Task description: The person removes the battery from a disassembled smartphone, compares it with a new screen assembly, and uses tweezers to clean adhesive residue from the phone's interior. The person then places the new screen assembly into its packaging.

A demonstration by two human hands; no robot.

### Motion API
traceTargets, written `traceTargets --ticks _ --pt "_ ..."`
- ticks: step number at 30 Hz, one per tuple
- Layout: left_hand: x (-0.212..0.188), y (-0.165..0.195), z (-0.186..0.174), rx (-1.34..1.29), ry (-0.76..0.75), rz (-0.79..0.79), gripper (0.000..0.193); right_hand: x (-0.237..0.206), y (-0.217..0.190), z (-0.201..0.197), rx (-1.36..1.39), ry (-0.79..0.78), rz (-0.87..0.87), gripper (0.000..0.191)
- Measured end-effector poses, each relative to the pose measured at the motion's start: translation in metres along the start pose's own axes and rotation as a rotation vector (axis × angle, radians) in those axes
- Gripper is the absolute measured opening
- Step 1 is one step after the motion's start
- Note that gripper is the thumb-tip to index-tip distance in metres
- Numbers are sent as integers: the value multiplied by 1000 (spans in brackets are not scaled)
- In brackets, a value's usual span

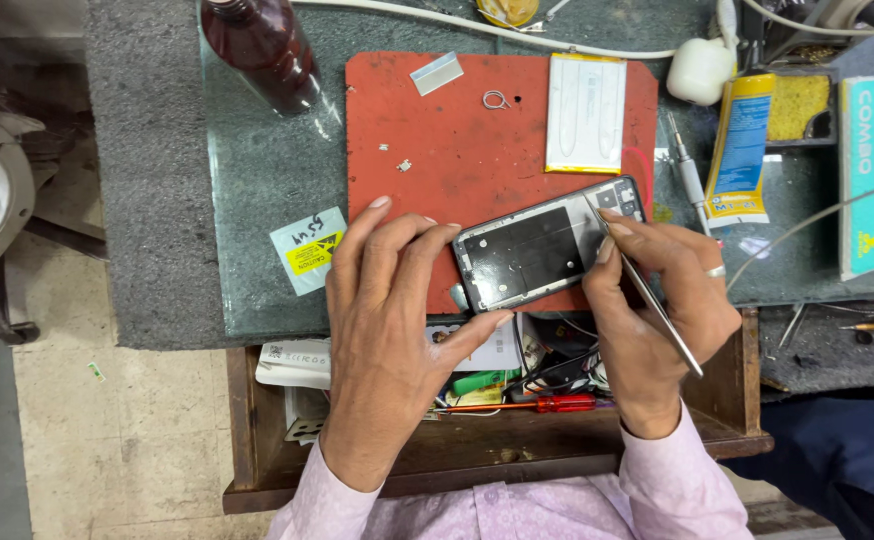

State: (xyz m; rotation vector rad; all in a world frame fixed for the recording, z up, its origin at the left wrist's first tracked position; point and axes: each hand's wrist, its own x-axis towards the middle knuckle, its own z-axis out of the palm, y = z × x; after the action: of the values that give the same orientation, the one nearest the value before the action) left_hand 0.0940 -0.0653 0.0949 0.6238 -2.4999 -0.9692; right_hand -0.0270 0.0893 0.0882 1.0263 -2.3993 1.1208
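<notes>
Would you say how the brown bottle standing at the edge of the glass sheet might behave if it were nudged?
The brown bottle stands tall and narrow, so it probably tips easily. On the smooth glass sheet it may slide first. Being round, it would likely roll once down.

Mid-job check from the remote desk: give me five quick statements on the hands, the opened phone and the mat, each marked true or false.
1. The left hand steadies the opened phone. True.
2. The right hand holds a red screwdriver. False: it holds thin metal tweezers; the red screwdriver lies in the drawer.
3. The phone rests on the red mat. True.
4. The flat battery sits inside the phone. False: it lies apart on the mat.
5. The brown bottle stands on the red mat. False: it stands left of it.
</notes>
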Motion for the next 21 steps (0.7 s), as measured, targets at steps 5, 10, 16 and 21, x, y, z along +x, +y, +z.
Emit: traceTargets --ticks 5,10,16,21 --pt "0 7 1 27 9 12 73 -4 -4 2 68 -54 -79 21" --pt "2 11 4 52 26 42 72 7 10 -12 62 -10 -27 19" --pt "2 15 6 67 6 24 71 16 24 -23 22 33 -3 19" --pt "2 20 11 101 -20 5 73 16 29 -30 46 29 15 20"
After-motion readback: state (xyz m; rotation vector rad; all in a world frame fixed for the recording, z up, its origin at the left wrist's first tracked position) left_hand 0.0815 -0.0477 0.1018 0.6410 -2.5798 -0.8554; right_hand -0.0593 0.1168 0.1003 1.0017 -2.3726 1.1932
